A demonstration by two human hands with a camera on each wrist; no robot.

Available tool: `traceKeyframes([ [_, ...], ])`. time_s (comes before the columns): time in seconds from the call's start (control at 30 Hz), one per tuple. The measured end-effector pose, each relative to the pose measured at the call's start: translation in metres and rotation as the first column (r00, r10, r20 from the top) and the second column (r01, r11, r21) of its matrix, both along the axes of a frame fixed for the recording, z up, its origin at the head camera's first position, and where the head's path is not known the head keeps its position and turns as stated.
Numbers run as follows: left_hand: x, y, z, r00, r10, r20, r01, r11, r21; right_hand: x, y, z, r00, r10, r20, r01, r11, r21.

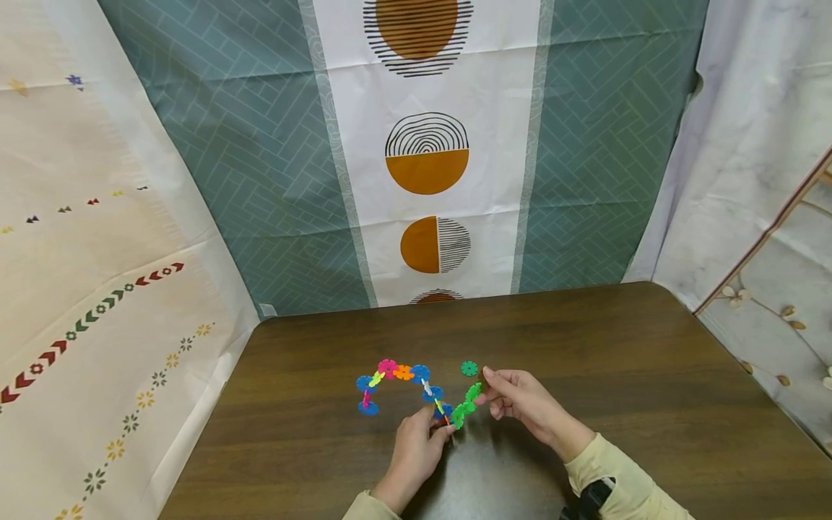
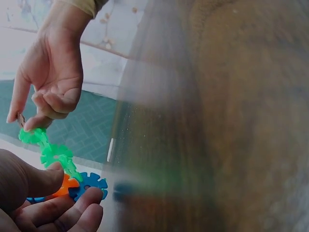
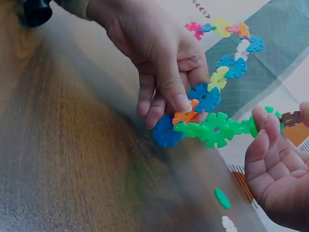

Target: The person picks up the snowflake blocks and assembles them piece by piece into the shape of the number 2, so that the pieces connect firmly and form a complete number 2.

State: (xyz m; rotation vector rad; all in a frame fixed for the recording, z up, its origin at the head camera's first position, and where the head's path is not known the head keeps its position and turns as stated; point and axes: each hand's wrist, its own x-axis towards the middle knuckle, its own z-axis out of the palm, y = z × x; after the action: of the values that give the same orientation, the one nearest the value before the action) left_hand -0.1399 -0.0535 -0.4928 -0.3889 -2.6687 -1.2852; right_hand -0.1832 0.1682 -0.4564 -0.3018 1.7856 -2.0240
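Note:
A chain of interlocking flower-shaped plastic discs (image 1: 403,373) curves from the far left round to both hands, with blue, pink, yellow, orange, white and green pieces in it. My left hand (image 1: 417,446) pinches the chain at an orange disc (image 3: 185,115) between blue ones. Bright green discs (image 3: 216,129) run from there toward my right hand (image 1: 523,406). Thumb and fingers of that hand pinch a brown disc (image 3: 292,119) at the green end of the chain. In the left wrist view, the brown disc (image 2: 21,119) shows edge-on just above the green pieces.
A loose darker green disc (image 1: 469,368) lies on the brown wooden table (image 1: 312,462) just beyond my right hand. The right wrist view also shows a loose white piece (image 3: 229,224). Patterned cloths (image 1: 585,144) hang behind the table and at both sides.

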Motion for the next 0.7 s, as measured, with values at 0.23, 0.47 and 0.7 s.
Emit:
traceKeyframes([
  [0.23, -0.001, -0.002, 0.001, 0.999, -0.028, 0.027, 0.026, 0.998, 0.048, 0.0, -0.001, -0.001, 0.999, 0.0, -0.033, 0.001, 1.0, 0.009],
  [0.47, -0.002, -0.004, 0.002, 0.999, -0.033, 0.03, 0.031, 0.998, 0.059, -0.006, 0.001, -0.001, 0.994, -0.109, -0.034, 0.112, 0.989, 0.101],
  [0.7, -0.003, -0.006, 0.002, 0.999, -0.029, 0.043, 0.026, 0.997, 0.067, -0.018, 0.011, -0.012, 0.974, -0.169, -0.148, 0.2, 0.951, 0.234],
])
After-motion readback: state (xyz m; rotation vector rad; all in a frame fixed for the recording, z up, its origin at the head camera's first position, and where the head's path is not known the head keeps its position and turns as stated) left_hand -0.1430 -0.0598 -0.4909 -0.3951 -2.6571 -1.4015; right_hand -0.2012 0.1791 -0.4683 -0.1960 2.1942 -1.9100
